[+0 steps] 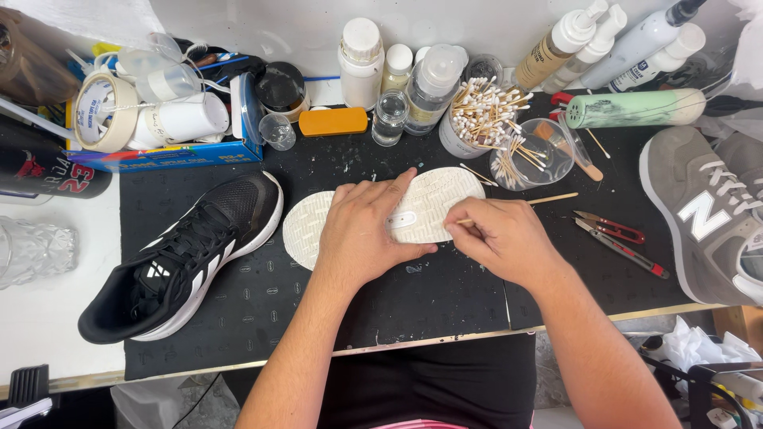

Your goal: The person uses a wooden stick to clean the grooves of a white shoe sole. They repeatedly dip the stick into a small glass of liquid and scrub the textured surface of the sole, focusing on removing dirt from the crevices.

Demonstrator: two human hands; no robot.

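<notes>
Mat (445, 294) front edge close below wrists; bare strip there, more between sole (429, 208) and black shoe (179, 258). Swab cups (485, 119) crowd just behind, grey shoe (699, 214) and snips (608, 228) to right. Sole mid-mat, upturned, off-white, ribbed, scuffed. Left hand (362, 234) flat, pinning sole. Right hand (497, 238) pinched on stick (548, 199) at sole's edge.

The left hand (362, 230) hides the middle of the upturned white shoe sole (433, 202); the grey suede sneaker (699, 214) runs off the right edge.
</notes>
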